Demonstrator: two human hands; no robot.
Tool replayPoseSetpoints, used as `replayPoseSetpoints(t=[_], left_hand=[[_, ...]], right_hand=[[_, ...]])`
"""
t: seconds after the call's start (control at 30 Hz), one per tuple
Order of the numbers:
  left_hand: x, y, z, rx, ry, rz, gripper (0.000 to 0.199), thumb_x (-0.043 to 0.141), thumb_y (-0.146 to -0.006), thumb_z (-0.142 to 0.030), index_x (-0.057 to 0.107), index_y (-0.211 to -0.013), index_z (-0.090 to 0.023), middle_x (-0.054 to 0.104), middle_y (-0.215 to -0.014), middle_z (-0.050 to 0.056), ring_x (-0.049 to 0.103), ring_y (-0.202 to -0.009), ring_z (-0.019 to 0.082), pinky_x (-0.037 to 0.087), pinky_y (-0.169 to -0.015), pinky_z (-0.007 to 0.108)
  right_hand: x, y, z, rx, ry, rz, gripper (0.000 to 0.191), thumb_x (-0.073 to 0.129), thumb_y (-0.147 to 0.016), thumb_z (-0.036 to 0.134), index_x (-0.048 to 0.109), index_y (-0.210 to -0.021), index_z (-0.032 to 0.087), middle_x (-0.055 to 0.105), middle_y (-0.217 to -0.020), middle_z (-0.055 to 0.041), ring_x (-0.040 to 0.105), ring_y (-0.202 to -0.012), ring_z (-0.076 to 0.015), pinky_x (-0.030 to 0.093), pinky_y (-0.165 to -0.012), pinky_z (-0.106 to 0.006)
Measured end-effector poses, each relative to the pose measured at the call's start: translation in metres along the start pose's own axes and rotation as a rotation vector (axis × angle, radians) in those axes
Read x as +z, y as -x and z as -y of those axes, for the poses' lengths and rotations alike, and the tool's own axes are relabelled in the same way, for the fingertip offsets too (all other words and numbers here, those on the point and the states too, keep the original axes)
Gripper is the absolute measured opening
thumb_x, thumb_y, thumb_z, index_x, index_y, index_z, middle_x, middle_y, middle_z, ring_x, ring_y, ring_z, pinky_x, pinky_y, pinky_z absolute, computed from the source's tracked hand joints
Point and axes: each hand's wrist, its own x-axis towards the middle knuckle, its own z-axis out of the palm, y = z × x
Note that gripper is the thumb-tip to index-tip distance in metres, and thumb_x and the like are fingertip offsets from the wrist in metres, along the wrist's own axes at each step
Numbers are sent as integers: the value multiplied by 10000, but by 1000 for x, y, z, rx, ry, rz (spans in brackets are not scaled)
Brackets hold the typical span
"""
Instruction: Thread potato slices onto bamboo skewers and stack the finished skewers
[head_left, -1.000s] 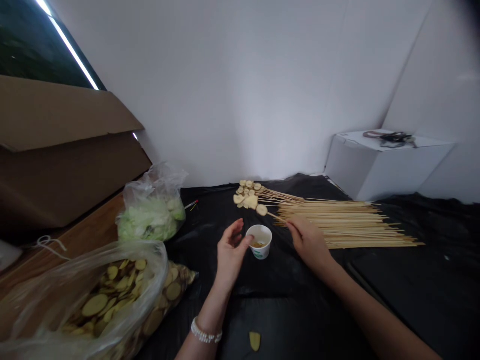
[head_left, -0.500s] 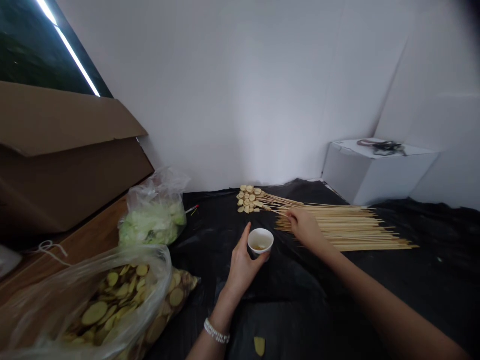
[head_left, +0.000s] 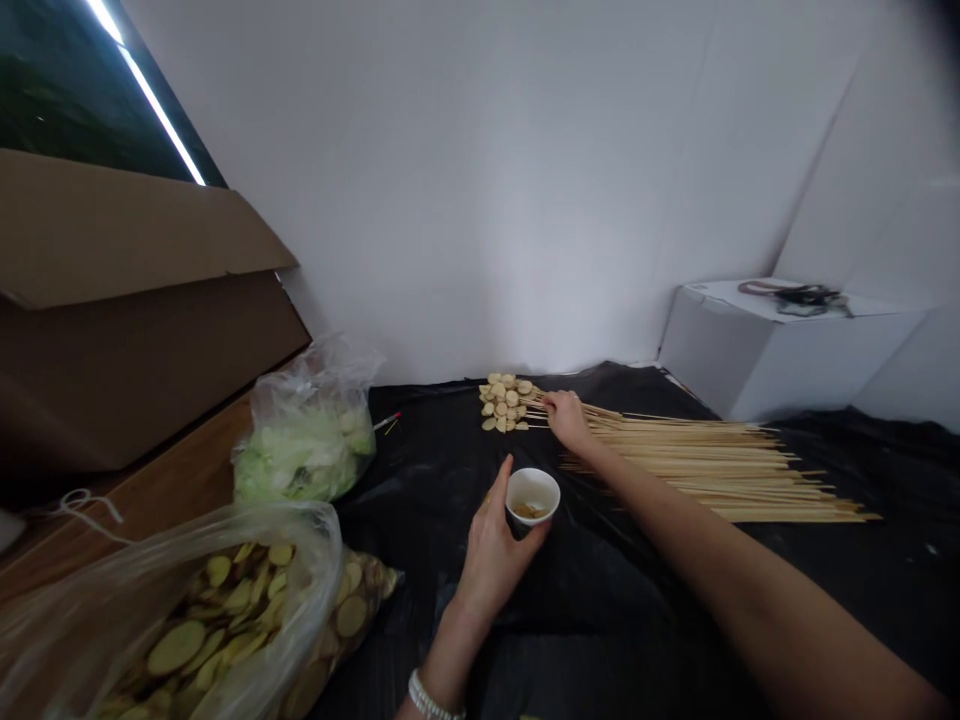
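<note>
My left hand [head_left: 501, 545] is wrapped round a small white cup [head_left: 532, 495] with a little brownish stuff in its bottom. Farther off, my right hand [head_left: 568, 420] pinches a thin wooden skewer among the sticks of the loaded skewers. Round pale slices, which look like potato [head_left: 504, 403], sit on the left ends of these skewers in a cluster. Under and beyond my right forearm lies a wide spread of bare wooden skewers [head_left: 720, 470] on the black sheet [head_left: 600, 600].
At front left stands an open plastic bag of slices [head_left: 176, 645]. Behind it is a clear bag of pale green vegetable [head_left: 304, 455], with a red-tipped pen-like thing [head_left: 388, 418] beside it. A cardboard box [head_left: 135, 350] rises at left; a white box [head_left: 787, 345] stands at back right.
My right hand has moved left and away from me, up to the slice cluster, with the skewer. My left hand still holds the cup. The view has shifted slightly.
</note>
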Motion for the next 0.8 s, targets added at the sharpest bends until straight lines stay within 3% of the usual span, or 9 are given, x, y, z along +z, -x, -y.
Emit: replayPoseSetpoints(t=[0.17, 0.3, 0.47, 0.63, 0.8], left_hand=[[0, 1, 0, -10, -12, 12, 836, 670, -709, -247, 275, -1445, -228, 476, -1390, 104, 476, -1242, 272, 374, -1041, 425], [1, 1, 0, -14, 4, 9, 830, 661, -709, -239, 277, -1445, -226, 471, -1394, 104, 467, -1250, 271, 364, -1047, 422], [1, -1, -3, -46, 25, 3, 821, 676, -693, -247, 313, -1428, -217, 482, -1384, 110, 476, -1243, 266, 362, -1044, 406], [-5, -5, -9, -68, 60, -48, 813, 690, -683, -281, 341, -1415, -222, 481, -1389, 100, 482, -1237, 263, 351, -1044, 387], [-9, -5, -16, -11, 53, 37, 827, 680, -693, -265, 310, -1432, -241, 469, -1400, 90, 470, -1247, 256, 329, -1054, 388]], right_hand=[[8, -8, -3, 22, 6, -21, 273, 423, -866, 122, 692, -914, 124, 644, -942, -133, 496, -910, -215, 328, -814, -309], [-1, -5, -5, 26, -3, -59, 251, 445, -858, 139, 686, -927, 143, 635, -973, -130, 481, -952, -230, 332, -810, -318], [-37, 13, -19, 20, -32, -113, 243, 448, -854, 156, 689, -883, 171, 661, -919, -83, 504, -898, -203, 341, -833, -298], [-78, 48, -39, 87, -39, -182, 269, 420, -868, 194, 679, -932, 159, 677, -917, -73, 535, -863, -202, 372, -810, -300], [-96, 85, -46, 93, -42, -134, 245, 446, -858, 200, 684, -907, 174, 694, -898, -45, 573, -840, -178, 397, -792, -279]])
